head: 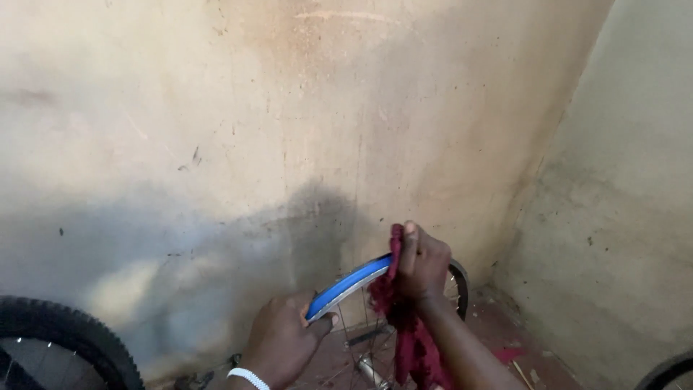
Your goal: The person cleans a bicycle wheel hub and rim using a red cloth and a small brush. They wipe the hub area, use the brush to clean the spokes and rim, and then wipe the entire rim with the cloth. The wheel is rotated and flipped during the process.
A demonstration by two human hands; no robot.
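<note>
A bare bicycle wheel rim (346, 287) with a blue rim strip stands upright in front of me, its spokes and hub below. My left hand (280, 338), with a white band at the wrist, grips the rim on its left side. My right hand (420, 261) presses a dark red rag (404, 325) onto the top of the rim, and the rag hangs down over the spokes beside my forearm.
A stained beige wall (289, 130) rises close behind the wheel and meets a side wall (621, 217) in a corner on the right. A knobby black tyre (65, 332) shows at lower left, another tyre edge (668, 372) at lower right. The floor is reddish with debris.
</note>
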